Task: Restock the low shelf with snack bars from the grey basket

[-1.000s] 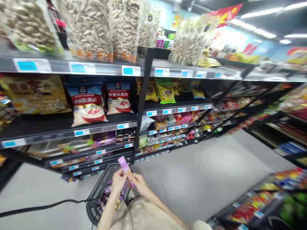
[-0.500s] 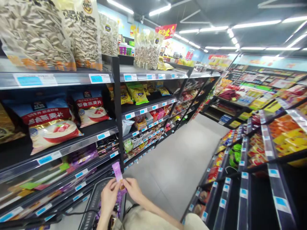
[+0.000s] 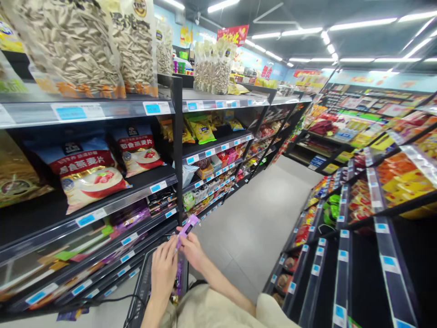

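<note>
Dark grey plastic shopping basket with a slotted side (image 3: 138, 289): one, reference point for all places, partly covered by the left forearm and beige cloth garment (image 3: 218, 310)

Slim purple wrapped packet with a dark rectangular patch (image 3: 187, 226): one, held above the far end of the basket, tilted, upper end leaning away to the right

Left hand (image 3: 165, 259): one, over the basket; fingers close together and bent at the packet's lower end; whether they clamp it cannot be told

Right hand (image 3: 193, 250): one, just right of the basket's far end; fingers clamped on the packet, partly hidden behind it

Shiny purple and gold wrapped pieces (image 3: 179, 275): several, inside the basket, exact number hidden

Thin black cable (image 3: 119, 298): one, running out to the left from the basket

Small dark purple and gold packet (image 3: 73, 314): one, on the grey tiled floor (image 3: 235, 237), well left of the basket

Black metal shelving with blue and white price labels (image 3: 150, 180): beyond and left of the basket; bears two blue, red and cream plastic oatmeal bags (image 3: 90, 175), glossy purple packs (image 3: 131, 218) lower down, and large clear bags of striped seeds (image 3: 78, 54) on top

Black tiered rack of bright snack packets (image 3: 344, 255): well right of the basket, across the floor
</note>
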`<action>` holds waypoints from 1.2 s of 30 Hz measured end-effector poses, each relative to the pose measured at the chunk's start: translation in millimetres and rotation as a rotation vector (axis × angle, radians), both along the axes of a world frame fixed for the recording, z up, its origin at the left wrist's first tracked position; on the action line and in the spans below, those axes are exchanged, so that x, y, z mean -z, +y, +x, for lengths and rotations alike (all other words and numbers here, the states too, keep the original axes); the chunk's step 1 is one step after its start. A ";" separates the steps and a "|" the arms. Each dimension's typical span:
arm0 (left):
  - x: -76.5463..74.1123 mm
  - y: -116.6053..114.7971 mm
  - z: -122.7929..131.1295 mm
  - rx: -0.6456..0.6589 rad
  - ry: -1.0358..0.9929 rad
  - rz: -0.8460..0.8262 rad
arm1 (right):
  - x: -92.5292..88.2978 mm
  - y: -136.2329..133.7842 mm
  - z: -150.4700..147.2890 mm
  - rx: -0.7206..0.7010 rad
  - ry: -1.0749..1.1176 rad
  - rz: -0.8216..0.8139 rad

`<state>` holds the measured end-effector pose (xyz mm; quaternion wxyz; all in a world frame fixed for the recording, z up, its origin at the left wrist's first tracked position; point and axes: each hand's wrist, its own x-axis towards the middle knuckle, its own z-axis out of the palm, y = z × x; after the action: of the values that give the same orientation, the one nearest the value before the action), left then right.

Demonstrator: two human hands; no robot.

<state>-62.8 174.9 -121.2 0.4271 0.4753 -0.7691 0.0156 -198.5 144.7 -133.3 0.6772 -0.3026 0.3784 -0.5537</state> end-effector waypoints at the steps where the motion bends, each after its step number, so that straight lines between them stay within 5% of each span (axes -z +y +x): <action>1: -3.9 1.4 5.3 0.025 -0.029 -0.019 | -4.5 -2.7 -1.1 -0.021 -0.094 0.030; 6: -12.8 7.8 28.6 0.174 -0.061 -0.049 | -13.6 -9.2 -0.3 -0.164 -0.242 0.131; 14: -16.8 2.1 41.8 0.173 0.075 -0.013 | -7.0 -13.3 16.2 -0.196 -0.226 0.162; 17: -19.7 2.9 37.0 0.039 0.302 0.120 | -6.0 -18.0 12.8 -0.207 -0.227 0.107; 23: -9.7 -4.5 31.7 -0.203 0.949 0.714 | 7.6 -28.8 18.6 -0.134 0.039 0.094; 27: 10.7 -8.7 42.4 -0.246 1.209 0.794 | 15.0 -31.2 27.8 -0.224 0.033 0.115; 31: 26.2 0.7 55.2 -0.370 0.998 0.701 | 33.2 -40.0 36.7 -0.332 0.067 0.152; 36: 31.0 39.0 66.0 -0.407 0.621 0.493 | 75.5 -77.1 58.6 -0.237 0.206 0.311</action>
<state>3.2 213.9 -152.2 0.5002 0.6866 -0.4758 -0.2280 -139.9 67.7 -208.8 0.7339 -0.2918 0.4883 -0.3713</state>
